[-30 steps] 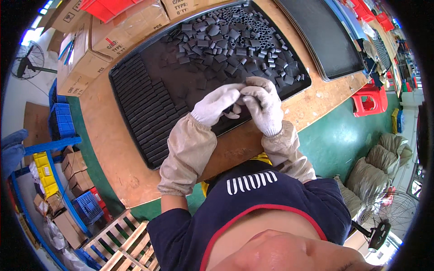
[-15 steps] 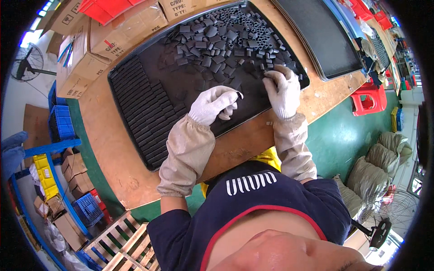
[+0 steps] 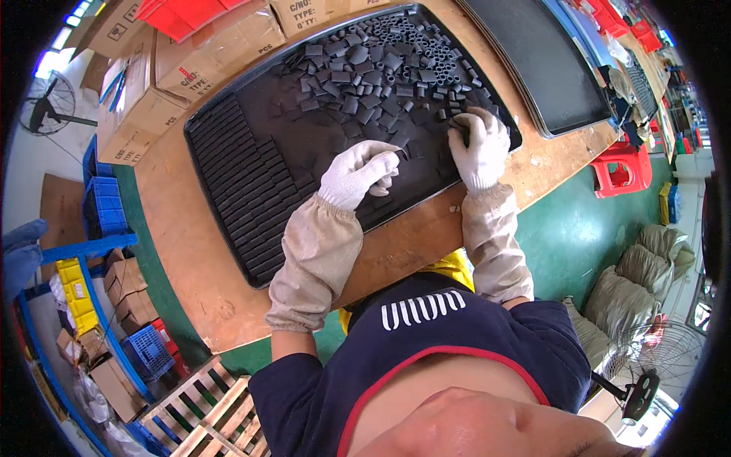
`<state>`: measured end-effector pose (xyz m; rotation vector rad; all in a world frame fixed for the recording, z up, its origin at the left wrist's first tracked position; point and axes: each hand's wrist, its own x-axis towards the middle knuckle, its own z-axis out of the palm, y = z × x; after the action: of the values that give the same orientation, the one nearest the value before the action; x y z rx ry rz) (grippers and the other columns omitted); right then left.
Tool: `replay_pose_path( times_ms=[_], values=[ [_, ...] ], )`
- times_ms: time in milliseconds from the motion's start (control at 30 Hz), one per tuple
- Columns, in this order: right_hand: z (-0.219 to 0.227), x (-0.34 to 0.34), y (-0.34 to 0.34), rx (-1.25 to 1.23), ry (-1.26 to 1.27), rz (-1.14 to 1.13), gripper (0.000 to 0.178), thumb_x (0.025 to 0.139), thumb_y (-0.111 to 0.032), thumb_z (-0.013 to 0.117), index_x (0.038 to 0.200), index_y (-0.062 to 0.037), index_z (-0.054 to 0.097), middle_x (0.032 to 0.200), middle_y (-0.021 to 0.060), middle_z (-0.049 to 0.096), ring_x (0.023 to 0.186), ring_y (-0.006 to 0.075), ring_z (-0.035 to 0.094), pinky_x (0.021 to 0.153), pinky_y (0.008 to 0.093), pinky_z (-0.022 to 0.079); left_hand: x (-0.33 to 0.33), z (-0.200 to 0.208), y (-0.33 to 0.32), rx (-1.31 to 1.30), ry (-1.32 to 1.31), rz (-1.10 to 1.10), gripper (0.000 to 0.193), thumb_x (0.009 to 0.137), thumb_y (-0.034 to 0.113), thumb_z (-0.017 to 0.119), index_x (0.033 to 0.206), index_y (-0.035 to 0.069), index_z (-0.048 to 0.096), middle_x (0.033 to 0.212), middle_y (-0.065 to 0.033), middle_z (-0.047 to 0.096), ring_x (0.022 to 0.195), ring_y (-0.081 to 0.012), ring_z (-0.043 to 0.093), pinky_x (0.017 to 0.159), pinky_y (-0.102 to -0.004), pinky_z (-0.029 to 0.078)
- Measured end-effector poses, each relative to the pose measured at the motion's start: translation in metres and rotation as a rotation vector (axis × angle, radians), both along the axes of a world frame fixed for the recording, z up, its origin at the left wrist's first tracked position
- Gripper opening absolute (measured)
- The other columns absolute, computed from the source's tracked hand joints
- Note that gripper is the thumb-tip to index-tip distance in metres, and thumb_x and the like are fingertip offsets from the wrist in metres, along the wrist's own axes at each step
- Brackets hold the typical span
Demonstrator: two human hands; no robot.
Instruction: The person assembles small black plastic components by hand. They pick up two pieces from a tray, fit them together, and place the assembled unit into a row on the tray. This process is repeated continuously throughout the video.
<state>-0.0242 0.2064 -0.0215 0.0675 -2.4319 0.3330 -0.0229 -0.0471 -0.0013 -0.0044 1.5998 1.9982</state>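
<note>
My left hand (image 3: 356, 175), in a white knit glove and a beige sleeve cover, is above the near part of a black tray (image 3: 219, 242). Its thumb and forefinger are closed on a small curved black piece, which shows only as a thin edge at the fingertips. Farther right, my right hand (image 3: 483, 152), gloved likewise, is over the tray's right side beside the loose pieces, with its fingers curled in. What those fingers hold, if anything, is hidden. A heap of small black curved pieces and short tubes (image 3: 362, 76) fills the far part. Closely laid rows of black pieces (image 3: 240, 179) cover the left side.
The tray lies on a wooden table (image 3: 171, 244). Cardboard boxes (image 3: 205, 65) and a red bin (image 3: 179, 15) stand along the back left. Another black tray (image 3: 548, 68) lies to the right. A red stool (image 3: 620, 167) stands on the green floor beyond the table.
My right hand has shifted slightly and its fingers have curled in a bit more. The piece in my left hand has turned, showing less of its surface. The rows look the same.
</note>
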Motion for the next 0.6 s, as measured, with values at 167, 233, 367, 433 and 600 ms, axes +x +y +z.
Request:
replay_pose_path(
  times_ms=[167, 233, 367, 433, 600],
  values=[
    [0.012, 0.027, -0.024, -0.889, -0.356, 0.382, 0.020, 0.093, -0.003, 0.070, 0.112, -0.0039, 0.065, 0.109, 0.0059, 0.070, 0.101, 0.0126, 0.065, 0.091, 0.0285, 0.052, -0.001, -0.004, 0.001, -0.065, 0.030, 0.030, 0.031, 0.095, 0.028, 0.072, 0.116, 0.005, 0.069, 0.088, 0.0016, 0.065, 0.071, -0.0054, 0.060, 0.065, -0.0232, 0.055],
    [0.022, 0.034, -0.036, -1.052, -0.429, 0.574, 0.022, 0.093, -0.003, 0.070, 0.115, -0.0037, 0.065, 0.110, 0.0065, 0.070, 0.101, 0.0141, 0.065, 0.091, 0.0293, 0.052, 0.000, -0.003, 0.001, -0.093, 0.046, 0.029, 0.031, 0.094, 0.028, 0.073, 0.115, 0.005, 0.069, 0.087, 0.0019, 0.065, 0.071, -0.0052, 0.060, 0.065, -0.0235, 0.055],
    [0.029, 0.036, -0.045, -0.783, -0.429, 0.554, 0.024, 0.090, -0.004, 0.072, 0.114, -0.0048, 0.068, 0.110, 0.0098, 0.070, 0.102, 0.0212, 0.068, 0.089, 0.0327, 0.053, -0.001, -0.004, -0.001, -0.075, 0.078, -0.021, 0.031, 0.093, 0.029, 0.073, 0.115, 0.006, 0.070, 0.085, 0.0023, 0.064, 0.071, -0.0051, 0.060, 0.066, -0.0235, 0.055],
    [0.033, 0.033, -0.045, -0.518, -0.311, 0.534, 0.026, 0.087, -0.003, 0.072, 0.113, -0.0058, 0.069, 0.109, 0.0106, 0.071, 0.101, 0.0249, 0.070, 0.089, 0.0348, 0.054, 0.001, -0.001, 0.001, -0.115, 0.089, -0.025, 0.031, 0.094, 0.028, 0.073, 0.115, 0.006, 0.070, 0.085, 0.0024, 0.064, 0.071, -0.0054, 0.060, 0.066, -0.0236, 0.055],
    [0.035, 0.036, -0.054, -0.556, -0.235, 0.531, 0.027, 0.083, -0.002, 0.074, 0.109, -0.0082, 0.070, 0.104, 0.0103, 0.072, 0.096, 0.0296, 0.070, 0.084, 0.0378, 0.055, 0.002, 0.002, 0.001, -0.114, 0.075, -0.029, 0.031, 0.096, 0.027, 0.071, 0.117, 0.005, 0.069, 0.087, 0.0022, 0.064, 0.073, -0.0060, 0.061, 0.067, -0.0242, 0.055]
  ],
)
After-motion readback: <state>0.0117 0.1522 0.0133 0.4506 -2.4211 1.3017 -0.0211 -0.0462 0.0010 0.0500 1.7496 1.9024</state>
